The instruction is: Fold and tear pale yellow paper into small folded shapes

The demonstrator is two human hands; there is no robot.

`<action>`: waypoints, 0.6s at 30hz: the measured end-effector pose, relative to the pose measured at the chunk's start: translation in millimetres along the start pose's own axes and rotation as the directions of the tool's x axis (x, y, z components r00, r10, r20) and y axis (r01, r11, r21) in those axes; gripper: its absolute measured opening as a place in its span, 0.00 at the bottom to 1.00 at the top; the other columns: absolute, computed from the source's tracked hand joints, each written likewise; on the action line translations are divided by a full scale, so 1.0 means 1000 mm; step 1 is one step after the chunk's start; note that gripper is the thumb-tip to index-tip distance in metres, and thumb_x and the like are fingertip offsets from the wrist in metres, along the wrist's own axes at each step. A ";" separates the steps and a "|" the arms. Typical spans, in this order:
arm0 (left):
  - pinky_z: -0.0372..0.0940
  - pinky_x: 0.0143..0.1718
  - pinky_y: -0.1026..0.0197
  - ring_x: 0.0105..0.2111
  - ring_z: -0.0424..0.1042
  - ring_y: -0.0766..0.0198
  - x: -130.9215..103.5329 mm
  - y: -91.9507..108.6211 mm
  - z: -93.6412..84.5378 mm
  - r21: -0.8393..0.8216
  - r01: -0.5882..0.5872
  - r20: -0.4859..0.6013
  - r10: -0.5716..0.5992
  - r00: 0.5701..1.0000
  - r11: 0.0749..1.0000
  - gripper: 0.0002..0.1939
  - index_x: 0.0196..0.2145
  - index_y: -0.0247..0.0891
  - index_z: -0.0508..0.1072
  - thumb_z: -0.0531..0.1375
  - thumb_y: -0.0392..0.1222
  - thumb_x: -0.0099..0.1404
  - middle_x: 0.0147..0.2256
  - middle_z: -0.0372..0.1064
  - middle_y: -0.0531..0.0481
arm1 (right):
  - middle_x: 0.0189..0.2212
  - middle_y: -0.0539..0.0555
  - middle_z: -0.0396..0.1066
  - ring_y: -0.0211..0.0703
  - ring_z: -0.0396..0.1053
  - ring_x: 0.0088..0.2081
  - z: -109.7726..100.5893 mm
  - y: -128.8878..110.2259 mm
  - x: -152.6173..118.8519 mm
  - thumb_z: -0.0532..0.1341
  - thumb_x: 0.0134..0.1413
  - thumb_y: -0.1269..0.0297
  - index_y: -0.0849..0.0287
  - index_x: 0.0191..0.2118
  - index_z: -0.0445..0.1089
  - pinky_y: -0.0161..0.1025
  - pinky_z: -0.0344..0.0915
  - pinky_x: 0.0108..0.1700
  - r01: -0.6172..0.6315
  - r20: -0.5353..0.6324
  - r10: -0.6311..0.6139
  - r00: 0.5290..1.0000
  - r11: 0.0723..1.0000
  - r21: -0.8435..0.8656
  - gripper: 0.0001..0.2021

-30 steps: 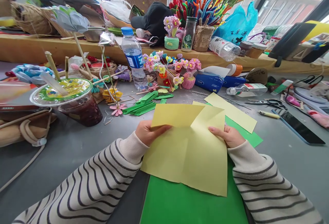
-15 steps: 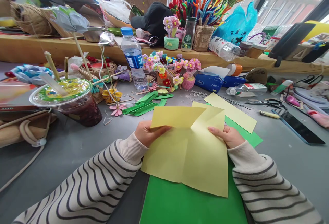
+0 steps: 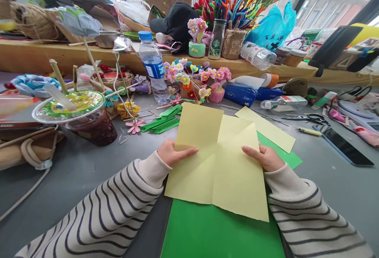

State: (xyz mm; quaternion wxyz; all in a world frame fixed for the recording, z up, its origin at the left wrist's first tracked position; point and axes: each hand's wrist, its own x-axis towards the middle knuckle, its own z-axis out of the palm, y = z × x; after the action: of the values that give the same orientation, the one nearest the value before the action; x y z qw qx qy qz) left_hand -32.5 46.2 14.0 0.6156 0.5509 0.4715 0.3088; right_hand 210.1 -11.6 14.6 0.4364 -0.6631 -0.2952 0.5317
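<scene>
A creased sheet of pale yellow paper [image 3: 204, 171] is held up between both hands, with fold lines running down and across its middle. My left hand [image 3: 174, 153] pinches its left edge, thumb on the front and fingers hidden behind. On the right edge, my right hand [image 3: 266, 156] grips it the same way. Under the sheet lies green paper [image 3: 222, 232], partly covered. Behind my right hand another yellow piece [image 3: 269, 129] rests on a green sheet [image 3: 291, 158].
Folded green strips [image 3: 162, 121] lie beyond the paper. A cup of dark drink [image 3: 91, 127] and a water bottle [image 3: 152, 68] stand at left and centre. Scissors [image 3: 310, 118], a cutter knife [image 3: 309, 131] and a phone [image 3: 345, 145] lie to the right. Crocheted flowers [image 3: 204, 74] stand behind.
The yellow sheet has opened out: its upper part, which was folded over, now stands up more flatly. Both hands keep their hold in nearly the same place.
</scene>
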 end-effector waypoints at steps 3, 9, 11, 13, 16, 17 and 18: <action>0.66 0.23 0.64 0.23 0.70 0.60 -0.001 0.000 0.001 -0.004 -0.039 -0.018 0.039 0.999 0.999 0.13 0.24 0.32 0.73 0.65 0.43 0.39 0.25 0.73 0.46 | 0.19 0.53 0.72 0.43 0.69 0.21 0.002 -0.001 -0.002 0.66 0.28 0.59 0.61 0.23 0.70 0.36 0.65 0.23 -0.013 0.016 0.013 1.000 1.000 -0.009 0.12; 0.67 0.25 0.62 0.24 0.70 0.60 -0.002 -0.001 0.002 -0.014 -0.080 0.011 0.080 0.997 0.997 0.12 0.23 0.33 0.73 0.64 0.44 0.40 0.25 0.73 0.47 | 0.18 0.51 0.72 0.42 0.69 0.19 0.005 -0.003 -0.005 0.65 0.29 0.60 0.61 0.25 0.70 0.34 0.64 0.20 -0.014 0.039 0.012 0.999 0.999 0.040 0.12; 0.66 0.24 0.62 0.23 0.70 0.60 -0.001 -0.003 0.002 -0.017 -0.091 0.005 0.091 0.996 0.996 0.11 0.22 0.34 0.74 0.64 0.44 0.41 0.25 0.73 0.48 | 0.18 0.51 0.72 0.41 0.69 0.19 0.006 -0.003 -0.005 0.65 0.29 0.62 0.60 0.25 0.71 0.34 0.64 0.20 -0.027 0.042 0.024 0.999 0.997 0.072 0.11; 0.66 0.24 0.61 0.24 0.70 0.59 -0.001 -0.004 0.003 -0.012 -0.115 -0.007 0.115 0.993 0.993 0.11 0.22 0.34 0.74 0.64 0.44 0.41 0.25 0.73 0.47 | 0.18 0.50 0.72 0.40 0.69 0.19 0.006 -0.003 -0.005 0.65 0.29 0.62 0.60 0.26 0.71 0.33 0.64 0.20 -0.037 0.049 0.033 0.998 0.995 0.092 0.11; 0.66 0.24 0.62 0.25 0.70 0.59 -0.001 -0.005 0.003 0.010 -0.159 -0.013 0.159 0.987 0.987 0.10 0.22 0.34 0.74 0.64 0.44 0.42 0.25 0.73 0.47 | 0.18 0.51 0.72 0.41 0.68 0.19 0.005 -0.003 -0.005 0.65 0.29 0.62 0.60 0.27 0.71 0.33 0.64 0.20 -0.041 0.050 0.037 0.998 0.996 0.080 0.12; 0.66 0.24 0.62 0.25 0.70 0.59 -0.001 -0.006 0.003 0.018 -0.171 -0.014 0.171 0.985 0.985 0.10 0.22 0.34 0.74 0.63 0.44 0.42 0.25 0.73 0.47 | 0.17 0.51 0.72 0.41 0.69 0.19 0.005 -0.003 -0.004 0.65 0.29 0.62 0.60 0.26 0.71 0.34 0.64 0.20 -0.042 0.049 0.039 0.998 0.997 0.070 0.12; 0.66 0.24 0.62 0.25 0.70 0.59 -0.001 -0.006 0.002 0.029 -0.184 -0.013 0.184 0.983 0.983 0.10 0.23 0.34 0.74 0.63 0.44 0.42 0.25 0.73 0.47 | 0.18 0.51 0.72 0.41 0.69 0.19 0.005 -0.003 -0.004 0.65 0.29 0.62 0.61 0.26 0.71 0.34 0.64 0.20 -0.043 0.046 0.040 0.998 0.997 0.062 0.12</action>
State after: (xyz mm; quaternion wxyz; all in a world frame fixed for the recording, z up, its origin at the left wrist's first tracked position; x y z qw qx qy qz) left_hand -31.7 42.9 8.7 0.5729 0.5981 0.4277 0.3621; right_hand 204.4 -12.6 18.8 0.4392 -0.6430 -0.2739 0.5644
